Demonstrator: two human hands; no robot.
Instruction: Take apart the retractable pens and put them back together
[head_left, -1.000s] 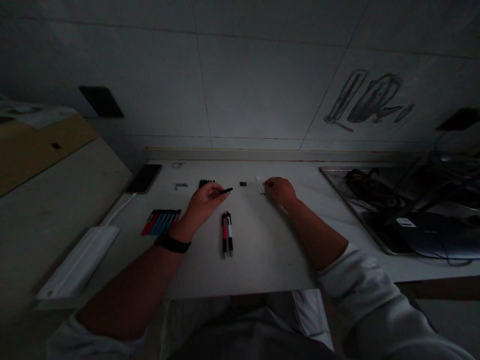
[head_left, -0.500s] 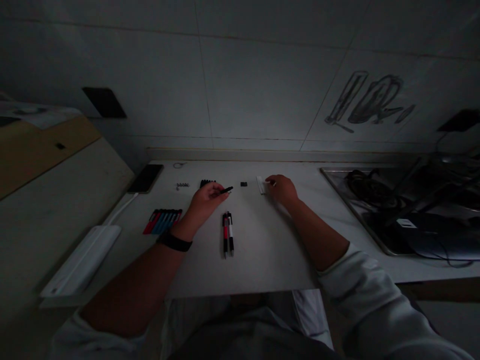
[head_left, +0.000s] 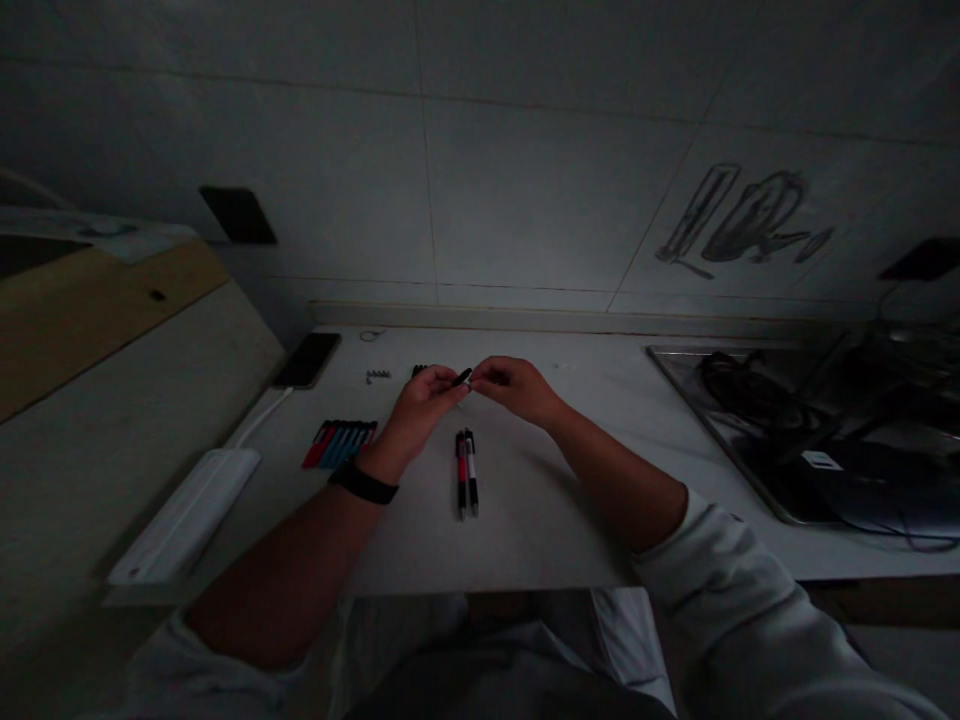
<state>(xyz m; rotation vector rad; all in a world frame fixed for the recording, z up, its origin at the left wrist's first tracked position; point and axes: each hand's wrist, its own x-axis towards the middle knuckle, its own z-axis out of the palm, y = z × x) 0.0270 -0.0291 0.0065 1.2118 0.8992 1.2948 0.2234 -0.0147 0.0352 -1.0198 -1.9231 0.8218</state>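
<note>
Left hand point(head_left: 421, 408) pinches black pen part point(head_left: 462, 377) near counter point(head_left: 555, 530) back edge. Likely light, stiff; hold middle. Right hand point(head_left: 523, 388): cannot tell.

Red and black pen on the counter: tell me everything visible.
The red and black pen has a red middle, black sections at both ends and a silvery tip. It looks plastic and lies on the white counter, tip toward the person, beside a white and black pen. Neither the left hand nor the right hand touches it.
</note>
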